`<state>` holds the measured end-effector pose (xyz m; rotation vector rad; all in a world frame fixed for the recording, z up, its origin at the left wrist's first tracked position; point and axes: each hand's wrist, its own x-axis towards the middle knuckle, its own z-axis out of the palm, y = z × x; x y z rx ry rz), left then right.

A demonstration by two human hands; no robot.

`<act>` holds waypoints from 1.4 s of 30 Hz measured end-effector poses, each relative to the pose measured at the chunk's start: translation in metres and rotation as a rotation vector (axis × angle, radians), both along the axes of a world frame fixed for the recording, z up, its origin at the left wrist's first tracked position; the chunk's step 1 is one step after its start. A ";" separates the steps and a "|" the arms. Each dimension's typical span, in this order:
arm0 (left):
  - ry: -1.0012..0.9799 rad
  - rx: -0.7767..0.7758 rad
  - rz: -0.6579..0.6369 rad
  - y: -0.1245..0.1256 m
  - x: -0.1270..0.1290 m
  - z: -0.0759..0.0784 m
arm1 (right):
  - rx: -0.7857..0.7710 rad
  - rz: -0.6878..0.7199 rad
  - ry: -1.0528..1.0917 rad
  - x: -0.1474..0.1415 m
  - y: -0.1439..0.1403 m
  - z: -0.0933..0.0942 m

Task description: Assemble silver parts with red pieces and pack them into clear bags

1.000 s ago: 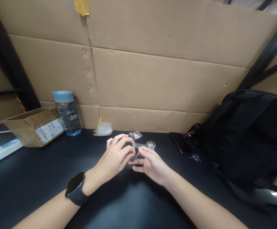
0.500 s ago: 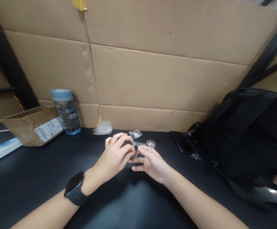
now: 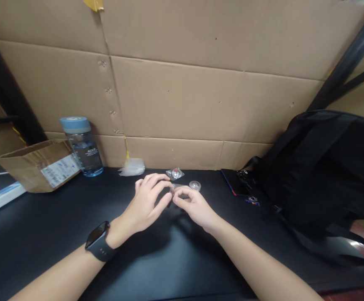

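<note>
Right hand [image 3: 197, 206] now curled narrow beside left hand [image 3: 148, 201], both grips' contents unclear.

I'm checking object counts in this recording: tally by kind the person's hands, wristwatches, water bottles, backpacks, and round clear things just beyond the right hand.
Left hand and right hand: 2
Wristwatch: 1
Water bottle: 1
Backpack: 1
Round clear thing beyond the right hand: 1
Total: 6
</note>
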<state>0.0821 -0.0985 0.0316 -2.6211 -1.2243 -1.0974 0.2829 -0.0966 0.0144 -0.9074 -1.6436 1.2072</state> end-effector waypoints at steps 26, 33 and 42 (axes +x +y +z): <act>0.357 -0.348 -0.165 0.002 0.001 -0.032 | 0.504 -0.039 -0.660 0.036 0.014 0.010; 0.394 -0.375 -0.130 0.005 0.000 -0.040 | 0.487 -0.019 -0.686 0.037 0.017 0.006; 0.368 -0.273 -0.118 0.004 -0.004 -0.025 | 0.503 0.000 -0.716 0.036 0.014 0.009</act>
